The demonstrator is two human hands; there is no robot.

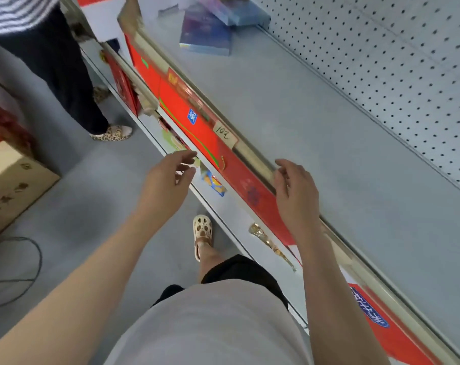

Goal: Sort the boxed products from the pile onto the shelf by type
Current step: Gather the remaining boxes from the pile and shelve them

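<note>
shelf [289, 106]: pale grey deck, running from 11 o'clock down to 5 o'clock
back panel [397, 61]: white, dotted all over with dark holes, up at 1 o'clock
boxes [205, 35]: purple-blue, shimmery, lying at 12 o'clock
red boxes [186, 119]: bright red with a green line and a blue badge, under the shelf edge at centre
price tag [223, 133]: cream with black handwriting
slippers [113, 133]: leopard print, at 9 o'clock
shirt [15, 9]: grey-and-white stripes, 11 o'clock corner
carton [15, 185]: tan with dark prints, 9 o'clock
sandal [203, 235]: cream, holed, at 6 o'clock
</note>
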